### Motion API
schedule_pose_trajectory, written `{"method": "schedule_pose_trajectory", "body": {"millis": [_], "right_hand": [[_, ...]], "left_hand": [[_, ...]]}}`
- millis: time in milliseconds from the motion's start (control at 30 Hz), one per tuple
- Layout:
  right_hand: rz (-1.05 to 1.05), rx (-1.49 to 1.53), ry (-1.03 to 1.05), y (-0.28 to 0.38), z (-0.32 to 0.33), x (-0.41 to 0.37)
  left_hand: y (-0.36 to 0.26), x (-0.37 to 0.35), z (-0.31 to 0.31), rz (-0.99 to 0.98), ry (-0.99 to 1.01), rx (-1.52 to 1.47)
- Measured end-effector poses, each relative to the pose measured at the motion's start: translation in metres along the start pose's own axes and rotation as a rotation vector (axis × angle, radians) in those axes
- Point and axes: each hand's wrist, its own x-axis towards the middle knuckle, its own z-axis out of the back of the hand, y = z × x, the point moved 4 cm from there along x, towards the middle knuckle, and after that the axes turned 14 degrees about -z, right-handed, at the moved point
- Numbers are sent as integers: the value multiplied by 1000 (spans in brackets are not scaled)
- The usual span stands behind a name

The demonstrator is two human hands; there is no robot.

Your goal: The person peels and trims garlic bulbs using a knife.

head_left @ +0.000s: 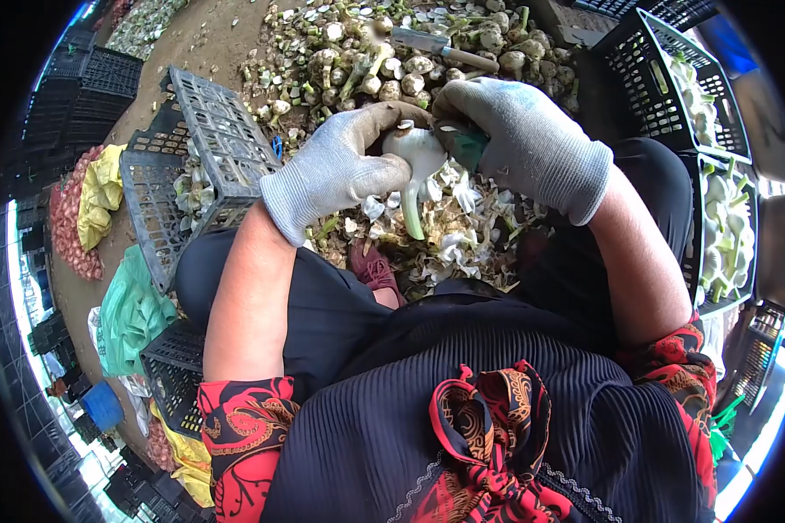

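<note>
A white garlic bulb (pixel 423 154) with a green stem pointing down is gripped by my left hand (pixel 344 166), which wears a grey glove with a soiled palm. Close to the bulb's right side, my right hand (pixel 532 139), gloved too, has its fingers closed around a small dark green thing (pixel 468 150) that I cannot make out clearly. Beneath both hands lie peeled skins (pixel 462 218). Beyond them is a heap of untrimmed garlic bulbs (pixel 419 74), with a blade with a wooden handle (pixel 471 58) lying on it.
Black crates of clean garlic (pixel 726 231) stand on the right. At the left are a grey crate (pixel 148 209), a green bag (pixel 133 305), a blue bucket (pixel 103 406) and red net sacks (pixel 71 218). A maroon shoe (pixel 374 268) is below my left hand.
</note>
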Motion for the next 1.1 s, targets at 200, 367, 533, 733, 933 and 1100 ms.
{"method": "schedule_pose_trajectory", "body": {"millis": [200,367,533,733,933,1100], "right_hand": [[-69,340,69,2,12,-2],[-16,220,-61,-3,11,0],[-98,-178,-63,-20,-4,5],[-27,96,-141,-15,0,8],[9,73,-208,8,17,3],[88,-44,-285,16,17,-2]], "left_hand": [[-7,1,3,-64,-46,-58],[-7,2,0,-157,-55,-113],[-9,2,6,-258,-67,-223],[-3,0,13,-256,-249,-405],[-5,-2,15,-170,-285,-379],[-5,0,11,-132,-242,-181]]}}
